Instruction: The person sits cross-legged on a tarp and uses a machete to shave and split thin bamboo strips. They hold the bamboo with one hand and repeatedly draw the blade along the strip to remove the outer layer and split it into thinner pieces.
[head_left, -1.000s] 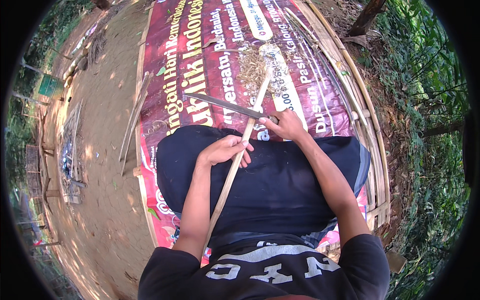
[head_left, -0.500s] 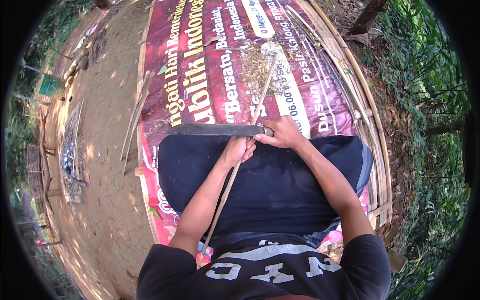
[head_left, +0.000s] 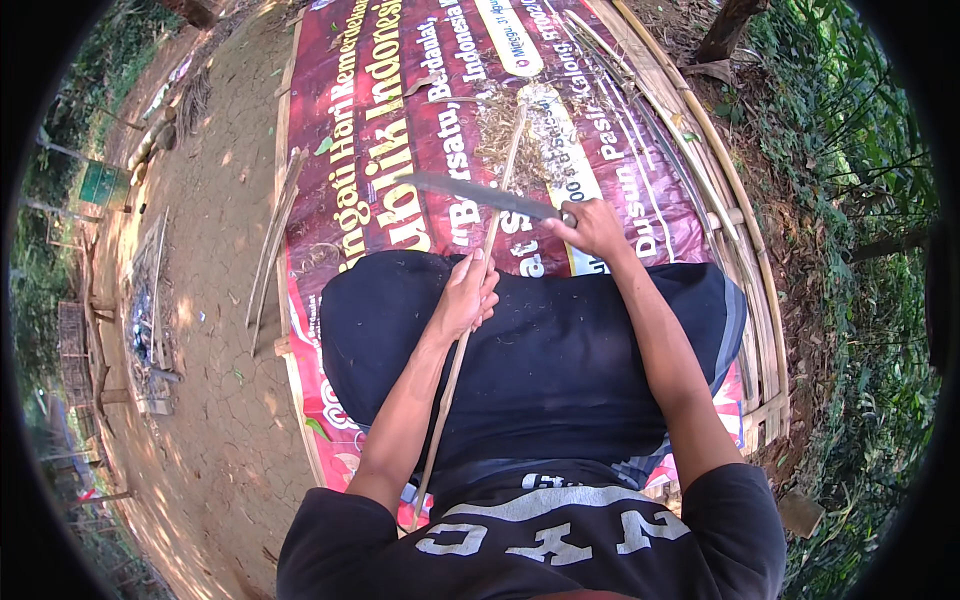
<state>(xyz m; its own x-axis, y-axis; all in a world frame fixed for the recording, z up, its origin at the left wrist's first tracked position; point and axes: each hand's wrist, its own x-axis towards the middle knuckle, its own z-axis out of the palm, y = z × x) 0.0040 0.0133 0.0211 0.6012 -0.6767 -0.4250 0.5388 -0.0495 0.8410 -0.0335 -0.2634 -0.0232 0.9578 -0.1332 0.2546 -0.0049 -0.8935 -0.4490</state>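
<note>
My left hand (head_left: 467, 296) is closed round a long thin wooden stick (head_left: 446, 396), which runs from beside my body up over my lap to the banner. My right hand (head_left: 594, 232) grips the handle of a machete (head_left: 478, 193). Its long dark blade points left and lies across the stick, beyond my left hand; whether the edge touches the wood I cannot tell. Around the stick's far end lies a heap of pale shavings (head_left: 497, 135).
A dark red printed banner (head_left: 345, 190) covers the bamboo platform (head_left: 745, 262) I sit on. Loose strips (head_left: 277, 240) rest at its left edge, with more bamboo strips along the right. Cracked bare earth (head_left: 215, 290) stretches left; green plants (head_left: 865, 330) grow on the right.
My right hand and the machete have moved away from my body along the stick, apart from my left hand. The blade is now tilted. My left hand keeps its hold, slightly left.
</note>
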